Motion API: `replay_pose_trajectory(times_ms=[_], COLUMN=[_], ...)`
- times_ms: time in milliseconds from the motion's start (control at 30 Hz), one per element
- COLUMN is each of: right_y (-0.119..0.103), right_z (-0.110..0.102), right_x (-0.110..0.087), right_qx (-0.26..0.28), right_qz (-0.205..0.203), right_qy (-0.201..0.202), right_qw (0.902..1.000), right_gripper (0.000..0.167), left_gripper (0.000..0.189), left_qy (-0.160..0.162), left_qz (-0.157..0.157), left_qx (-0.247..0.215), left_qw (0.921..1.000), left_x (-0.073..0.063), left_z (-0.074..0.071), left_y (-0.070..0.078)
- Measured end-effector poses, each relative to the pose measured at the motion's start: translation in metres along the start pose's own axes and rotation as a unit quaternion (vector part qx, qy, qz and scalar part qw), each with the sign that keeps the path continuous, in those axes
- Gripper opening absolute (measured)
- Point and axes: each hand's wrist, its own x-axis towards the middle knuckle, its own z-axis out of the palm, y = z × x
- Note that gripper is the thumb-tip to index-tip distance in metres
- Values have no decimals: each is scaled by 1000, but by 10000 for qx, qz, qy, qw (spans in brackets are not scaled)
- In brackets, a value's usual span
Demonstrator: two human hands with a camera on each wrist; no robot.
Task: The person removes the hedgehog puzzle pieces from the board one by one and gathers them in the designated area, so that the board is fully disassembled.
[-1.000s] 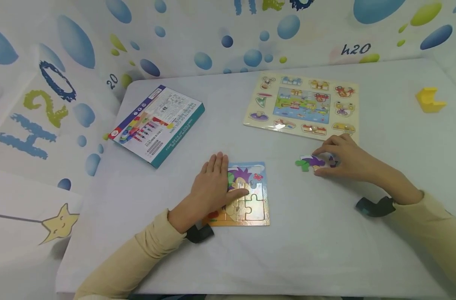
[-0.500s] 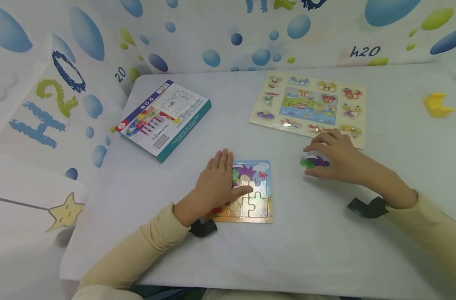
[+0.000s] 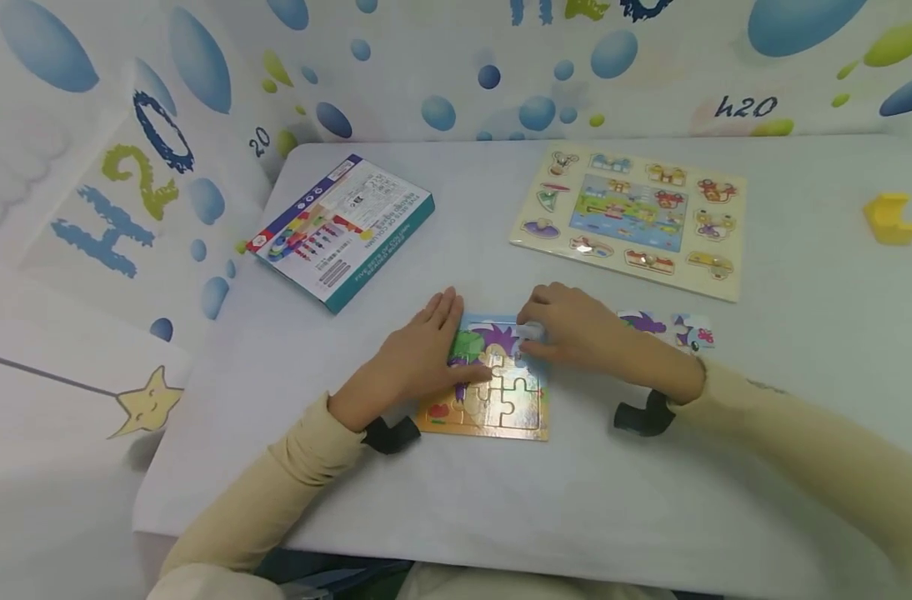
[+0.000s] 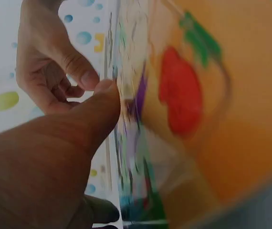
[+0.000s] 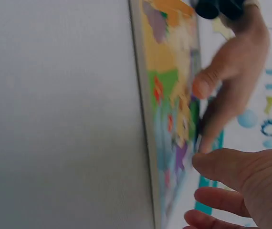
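A square jigsaw puzzle board with a cartoon picture and cut outlines lies on the white table. Flat across its left side rests my left hand, fingers straight and thumb stretched over the outlines. Over the board's upper right corner, my right hand pinches a small pale puzzle piece between thumb and fingers; its printed side cannot be made out. Partly behind the right forearm lie a purple puzzle piece and another puzzle piece with a pink spot. The left wrist view shows the board's red fruit print close up.
Behind the hands lies a wooden peg puzzle. A boxed toy with a teal side stands at the back left. A yellow plastic block sits far right. Patterned curtains close off the back and left.
My right hand has moved left from the loose pieces to the board's upper right corner, carrying a piece. My left hand stays on the board. The head view has shifted slightly.
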Motion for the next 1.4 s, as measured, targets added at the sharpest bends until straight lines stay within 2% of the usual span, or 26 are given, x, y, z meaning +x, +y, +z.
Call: replay_pose_trajectory(times_ms=[233,433,667,833,967,1200,1400], right_y=[-21,-29,-31,-30,-30,-36,-42], right_z=[13,12,14,17,18,16,17], right_x=[23,42,58,63,64,61,61], right_qx=[-5,-9,-85,-306,-614,-1317,-1569], right_qz=[-215,-343,-317,-356,-577,-1206,-1362], right_qy=[49,-243,-647,-645,-622,-340,-7], right_qw=[9998,9991,9974,9968,9945,9833,9782], right_gripper=[31,29,32,30,28,24,20], left_gripper=[108,102,102,102,103,102,100], left_qy=[-28,-8,-2,30,43,96,85], left_qz=[112,89,98,80,68,35,-27], left_qx=[-38,-246,-312,-274,-180,-66,11], left_qw=[9999,9997,9995,9996,9998,9999,10000], left_x=[-5,-4,-2,-2,-1,-3,-7], left_z=[-4,-5,-1,0,0,-2,-4], left_y=[-25,-36,-35,-33,-32,-33,-35])
